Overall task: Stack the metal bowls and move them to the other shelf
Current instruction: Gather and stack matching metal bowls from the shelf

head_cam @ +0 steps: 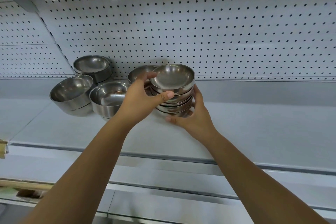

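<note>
A stack of several shallow metal bowls [172, 85] stands on the grey shelf [254, 123] near the back wall. My left hand [141, 96] grips the top bowl by its left rim, thumb in front and fingers behind. My right hand [194, 114] curls round the lower right side of the stack, thumb at its base. Another small bowl [138, 73] sits just behind my left hand, partly hidden. To the left stand deeper metal bowls: one at the back [92, 66], one at far left [71, 92], one beside my left wrist [107, 98].
A white pegboard wall [200, 29] rises behind the shelf. The shelf's front edge has a grey strip [163, 156]. A lower shelf level [163, 196] lies beneath my arms. A wooden piece [3, 148] shows at the far left edge.
</note>
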Available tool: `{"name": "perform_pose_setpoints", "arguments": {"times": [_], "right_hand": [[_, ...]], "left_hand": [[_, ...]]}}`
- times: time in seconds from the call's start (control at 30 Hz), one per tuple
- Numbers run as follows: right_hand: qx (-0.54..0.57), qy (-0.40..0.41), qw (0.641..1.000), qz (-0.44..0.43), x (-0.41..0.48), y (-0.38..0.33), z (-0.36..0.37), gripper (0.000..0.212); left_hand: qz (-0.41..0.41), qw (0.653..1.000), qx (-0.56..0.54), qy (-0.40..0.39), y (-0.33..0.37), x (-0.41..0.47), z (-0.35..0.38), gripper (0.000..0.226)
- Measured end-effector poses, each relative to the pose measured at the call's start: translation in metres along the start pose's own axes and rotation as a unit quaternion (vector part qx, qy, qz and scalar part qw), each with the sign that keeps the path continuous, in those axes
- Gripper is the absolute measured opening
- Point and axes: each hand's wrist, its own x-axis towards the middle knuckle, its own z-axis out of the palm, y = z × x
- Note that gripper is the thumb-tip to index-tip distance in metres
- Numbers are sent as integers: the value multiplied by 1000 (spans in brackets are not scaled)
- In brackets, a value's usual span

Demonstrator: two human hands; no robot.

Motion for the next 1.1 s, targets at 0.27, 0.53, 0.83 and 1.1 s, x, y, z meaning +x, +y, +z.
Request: {"name": "perform_pose_setpoints", "arguments": {"times": [0.27, 0.53, 0.83, 1.1], "right_hand": [[10, 40, 999, -4, -1, -2, -2, 108], [4, 69, 998, -6, -23, -18, -32, 104], [0, 147, 989, -5, -90, -22, -121, 103], [-27, 265, 964, -17, -198, -29, -243, 111]], "left_hand": [[9, 999, -37, 5, -3, 0, 2, 81], [19, 996, -85, -9, 28, -13, 19, 79], [42, 986, -149, -61, 87, -41, 101, 67], [86, 963, -187, -173, 181, -95, 217, 62]]}}
